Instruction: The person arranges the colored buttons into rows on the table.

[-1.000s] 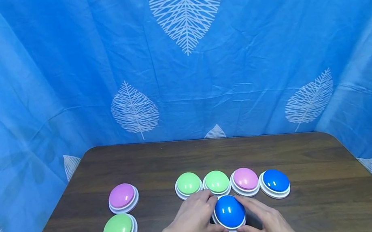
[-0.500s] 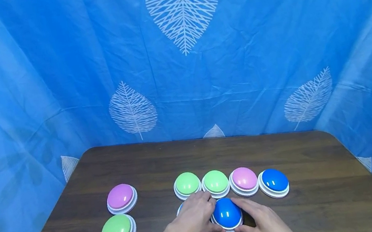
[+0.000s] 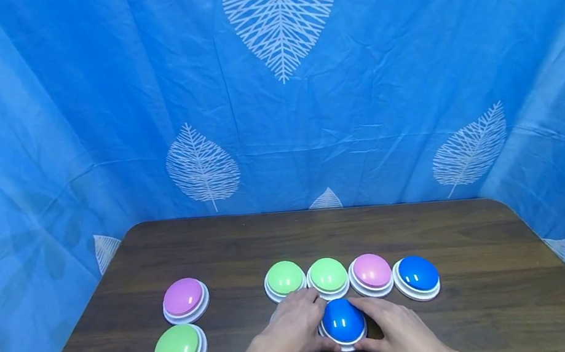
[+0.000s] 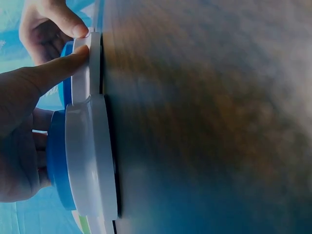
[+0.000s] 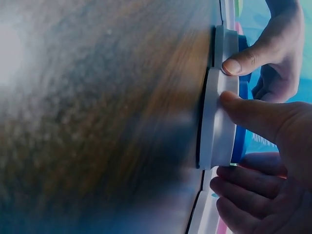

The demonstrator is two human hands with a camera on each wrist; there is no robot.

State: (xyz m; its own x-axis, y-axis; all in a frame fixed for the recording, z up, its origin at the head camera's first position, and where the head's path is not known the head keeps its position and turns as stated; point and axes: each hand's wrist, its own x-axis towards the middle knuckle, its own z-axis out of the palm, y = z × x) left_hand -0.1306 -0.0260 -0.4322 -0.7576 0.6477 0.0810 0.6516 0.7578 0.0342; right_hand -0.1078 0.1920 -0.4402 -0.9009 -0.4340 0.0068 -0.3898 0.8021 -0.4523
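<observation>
Both hands hold a blue-domed push button [image 3: 343, 321] with a white round base, at the table's near middle. My left hand [image 3: 298, 326] grips its left side, thumb at the near edge. My right hand [image 3: 401, 330] grips the right side with thumb and fingers. Under the left hand, mostly hidden in the head view, a second blue push button [image 4: 58, 156] lies flat; the left wrist view shows its white base touching the held one's base. Just behind stand two green push buttons [image 3: 285, 277] and a pink push button [image 3: 372, 271].
Another blue push button [image 3: 418, 275] ends the back row at the right. Off to the left, a purple-pink push button [image 3: 184, 297] and a green push button [image 3: 178, 350] sit on the brown wooden table [image 3: 468, 244]. A blue leaf-print curtain [image 3: 386, 90] surrounds the table.
The held blue push button has shifted slightly left against the back row, both hands moving with it. Over the last half second the hands have barely moved.
</observation>
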